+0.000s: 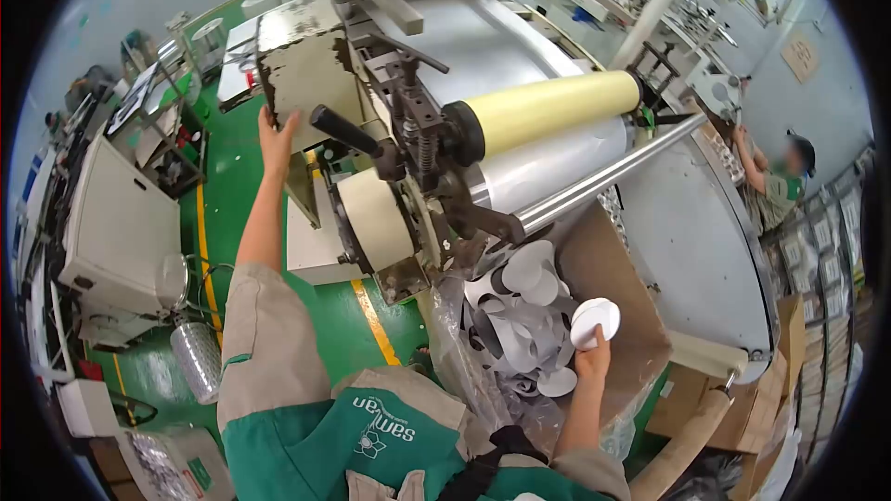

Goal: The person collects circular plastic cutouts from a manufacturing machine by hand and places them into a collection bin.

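So a flat white round disc (594,319) is pinched by its near edge in the right hand (594,355), well apart from the left hand (277,141); no long axis really. The left one's loosely spread at a chipped cream metal housing (313,74), any grip can't be confirmed.

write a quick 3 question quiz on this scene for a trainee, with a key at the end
1. Which of the person's hands holds the round white pieces?
a) left
b) right
c) both

2. True or false: the cardboard box has nothing inside it.

3. Fill in the blank: the floor, marked with yellow lines, is ____.

Key:
1. b: the right hand has its fingers around their edge.
2. False: grey and white scraps are piled inside.
3. green
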`<state>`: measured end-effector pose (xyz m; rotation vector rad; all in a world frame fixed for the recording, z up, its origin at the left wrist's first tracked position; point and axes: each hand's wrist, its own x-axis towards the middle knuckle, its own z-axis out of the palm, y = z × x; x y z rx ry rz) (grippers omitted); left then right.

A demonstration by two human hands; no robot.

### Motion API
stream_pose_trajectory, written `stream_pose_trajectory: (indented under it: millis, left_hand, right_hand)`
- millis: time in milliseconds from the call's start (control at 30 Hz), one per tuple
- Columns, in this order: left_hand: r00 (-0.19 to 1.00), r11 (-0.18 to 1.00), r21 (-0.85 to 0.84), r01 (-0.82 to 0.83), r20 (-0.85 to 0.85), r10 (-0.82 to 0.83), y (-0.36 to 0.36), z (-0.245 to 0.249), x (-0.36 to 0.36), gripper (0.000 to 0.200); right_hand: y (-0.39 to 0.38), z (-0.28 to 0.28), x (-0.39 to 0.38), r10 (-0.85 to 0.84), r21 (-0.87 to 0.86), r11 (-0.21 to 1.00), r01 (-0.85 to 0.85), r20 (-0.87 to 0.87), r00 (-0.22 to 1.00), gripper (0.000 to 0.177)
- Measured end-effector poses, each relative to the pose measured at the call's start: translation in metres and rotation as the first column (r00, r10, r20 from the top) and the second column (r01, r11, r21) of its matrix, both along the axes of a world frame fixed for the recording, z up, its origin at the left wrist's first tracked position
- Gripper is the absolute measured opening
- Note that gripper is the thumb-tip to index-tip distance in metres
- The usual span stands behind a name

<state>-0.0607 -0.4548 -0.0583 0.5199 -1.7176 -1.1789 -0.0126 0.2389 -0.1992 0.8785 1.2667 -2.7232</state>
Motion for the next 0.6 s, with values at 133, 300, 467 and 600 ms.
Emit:
stream_pose_trajectory:
  millis: [133, 300, 467, 600]
  left_hand:
    - [0.991, 0.992, 0.021, -0.122, -0.048, 0.123, 0.009, 0.008, 0.001, 0.075]
    - [0.996, 0.997, 0.030, 0.074, -0.049, -0.073, -0.052, -0.023, 0.003, 0.055]
    - [0.998, 0.998, 0.029, 0.058, -0.002, -0.058, -0.063, -0.022, 0.008, 0.061]
    - [1.000, 0.998, 0.069, 0.003, -0.010, -0.003, -0.055, -0.023, 0.043, 0.073]
  right_hand:
    - [-0.001, -0.022, 0.027, 0.003, -0.017, 1.000, -0.002, 0.104, 0.995, 0.045]
    - [-0.004, -0.028, 0.048, -0.011, 0.006, 1.000, 0.011, 0.148, 0.989, 0.045]
    - [-0.013, -0.049, 0.057, 0.110, 0.031, 0.993, -0.115, 0.136, 0.985, 0.043]
    - [-0.028, -0.036, 0.064, 0.382, -0.008, 0.921, -0.389, 0.219, 0.898, 0.043]
